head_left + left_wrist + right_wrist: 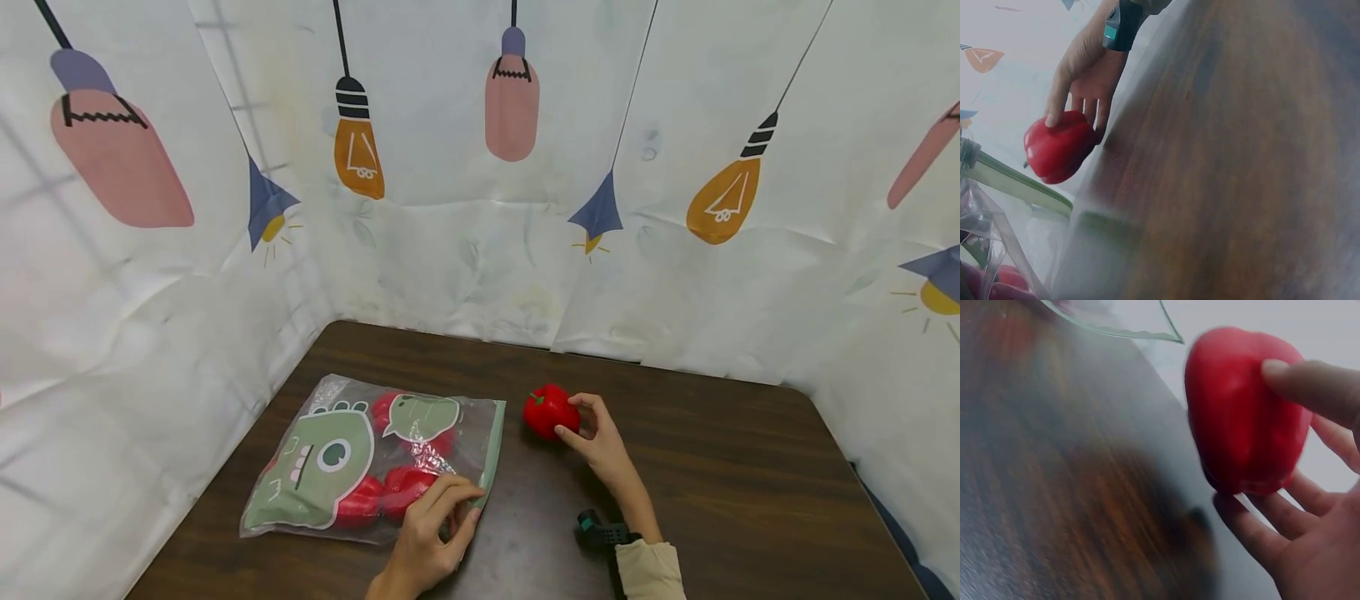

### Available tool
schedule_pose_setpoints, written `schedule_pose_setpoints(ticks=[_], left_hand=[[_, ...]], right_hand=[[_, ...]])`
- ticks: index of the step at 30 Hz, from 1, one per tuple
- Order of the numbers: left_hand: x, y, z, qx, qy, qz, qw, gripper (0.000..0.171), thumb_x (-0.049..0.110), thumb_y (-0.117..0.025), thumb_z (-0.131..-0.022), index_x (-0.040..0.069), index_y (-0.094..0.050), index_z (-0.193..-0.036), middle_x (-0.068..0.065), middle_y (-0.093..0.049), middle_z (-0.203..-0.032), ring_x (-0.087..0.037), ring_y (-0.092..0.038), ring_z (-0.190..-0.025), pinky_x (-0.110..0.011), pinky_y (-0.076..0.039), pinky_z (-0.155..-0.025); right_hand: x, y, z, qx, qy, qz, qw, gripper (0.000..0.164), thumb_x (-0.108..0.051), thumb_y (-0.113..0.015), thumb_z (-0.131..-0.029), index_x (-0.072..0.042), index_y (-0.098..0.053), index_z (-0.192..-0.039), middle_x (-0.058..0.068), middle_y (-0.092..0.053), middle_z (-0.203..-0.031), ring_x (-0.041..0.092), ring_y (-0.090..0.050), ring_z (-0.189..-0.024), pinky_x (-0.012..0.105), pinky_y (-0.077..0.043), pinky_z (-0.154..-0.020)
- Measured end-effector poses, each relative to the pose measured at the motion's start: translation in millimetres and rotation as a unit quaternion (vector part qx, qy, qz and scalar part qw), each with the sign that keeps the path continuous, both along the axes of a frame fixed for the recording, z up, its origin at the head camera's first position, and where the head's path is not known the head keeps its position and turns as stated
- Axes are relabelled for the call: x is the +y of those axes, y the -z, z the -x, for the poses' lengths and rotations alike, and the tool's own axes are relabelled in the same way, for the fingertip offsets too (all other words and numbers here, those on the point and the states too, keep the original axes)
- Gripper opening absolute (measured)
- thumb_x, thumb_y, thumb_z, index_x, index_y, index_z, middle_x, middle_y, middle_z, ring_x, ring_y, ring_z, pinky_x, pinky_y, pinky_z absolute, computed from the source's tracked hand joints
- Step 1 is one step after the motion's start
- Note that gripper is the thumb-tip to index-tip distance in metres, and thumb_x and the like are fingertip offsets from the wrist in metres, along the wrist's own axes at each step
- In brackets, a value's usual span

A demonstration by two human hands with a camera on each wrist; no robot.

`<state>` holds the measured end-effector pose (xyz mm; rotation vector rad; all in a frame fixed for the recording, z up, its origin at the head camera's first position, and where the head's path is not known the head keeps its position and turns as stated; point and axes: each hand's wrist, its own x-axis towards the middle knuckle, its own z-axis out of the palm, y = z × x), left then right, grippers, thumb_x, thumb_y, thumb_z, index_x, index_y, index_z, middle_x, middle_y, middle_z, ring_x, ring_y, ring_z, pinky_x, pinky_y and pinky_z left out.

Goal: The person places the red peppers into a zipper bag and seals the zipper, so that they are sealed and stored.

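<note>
A glossy red bell pepper [550,412] with a green stem is held between the thumb and fingers of my right hand [606,446], to the right of the bag. In the right wrist view, the thumb presses on the side of the pepper [1241,412] while fingers curl beneath it. A clear zip bag [468,433] printed with green cartoon creatures lies on the table, with several red peppers [406,487] inside. My left hand [427,537] pinches the bag's green-edged opening near its lower right corner. The left wrist view shows the green edge [1022,187] but not the left hand.
The dark wood-grain table [750,492] extends to the right of the right hand. White fabric walls [450,250] printed with hanging lamps enclose the back and sides. A black wrist device [600,531] sits on the right wrist, above a beige sleeve [649,571].
</note>
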<state>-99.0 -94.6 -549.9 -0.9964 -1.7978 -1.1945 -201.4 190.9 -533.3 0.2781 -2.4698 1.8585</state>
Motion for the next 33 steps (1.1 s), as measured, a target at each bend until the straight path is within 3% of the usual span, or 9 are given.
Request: schedule_pose_setpoints(ticks=[6, 14, 18, 25, 33], left_hand=[[0.7, -0.9, 0.6, 0.004, 0.000, -0.002, 1.0000, 0.025, -0.004, -0.076, -0.083, -0.002, -0.071, -0.107, -0.009, -0.063, -0.100, -0.005, -0.053, -0.071, -0.006, -0.045, -0.060], [1.1, -1.7, 1.1, 0.011, -0.003, -0.001, 0.9999, 0.016, 0.000, -0.073, -0.091, -0.002, -0.071, -0.106, -0.008, -0.063, -0.099, -0.003, -0.053, -0.070, -0.005, -0.044, -0.060], [1.9, -3.0, 0.4, 0.013, -0.005, -0.001, 0.9999, 0.013, 0.003, -0.071, -0.094, -0.002, -0.071, -0.106, -0.008, -0.063, -0.099, -0.002, -0.052, -0.069, -0.004, -0.043, -0.060], [2.9, -4.7, -0.9, 0.007, -0.005, -0.004, 1.0000, 0.016, -0.001, -0.073, -0.089, -0.002, -0.070, -0.105, -0.010, -0.063, -0.097, -0.005, -0.052, -0.067, -0.006, -0.044, -0.057], [2.8, -5.4, -0.1, 0.006, -0.009, -0.011, 0.9999, 0.017, -0.001, -0.069, -0.092, -0.004, -0.070, -0.109, -0.011, -0.063, -0.098, -0.006, -0.054, -0.071, -0.006, -0.045, -0.058]], right_hand=[[5.0, -3.9, -3.2, -0.025, -0.061, -0.004, 0.998, 0.051, -0.014, -0.076, -0.095, -0.008, -0.047, -0.136, 0.018, -0.052, -0.146, 0.039, -0.055, -0.133, 0.026, -0.053, -0.098], [3.6, -4.5, -3.7, -0.010, -0.147, 0.010, 0.989, 0.047, -0.010, -0.075, -0.094, -0.005, -0.047, -0.132, 0.021, -0.050, -0.143, 0.031, -0.061, -0.121, 0.025, -0.058, -0.092], [1.1, -4.5, -4.5, -0.012, -0.168, -0.002, 0.986, 0.046, -0.011, -0.075, -0.095, -0.007, -0.048, -0.131, 0.022, -0.052, -0.142, 0.023, -0.063, -0.119, 0.026, -0.059, -0.091], [-1.5, -5.3, -7.5, -0.013, -0.189, 0.000, 0.982, 0.045, -0.011, -0.075, -0.095, -0.006, -0.048, -0.130, 0.022, -0.052, -0.140, 0.011, -0.064, -0.115, 0.026, -0.059, -0.091], [-3.2, -10.5, -7.9, -0.007, -0.225, -0.013, 0.974, 0.044, -0.012, -0.076, -0.094, -0.006, -0.050, -0.129, 0.021, -0.055, -0.135, 0.010, -0.063, -0.113, 0.027, -0.058, -0.091]])
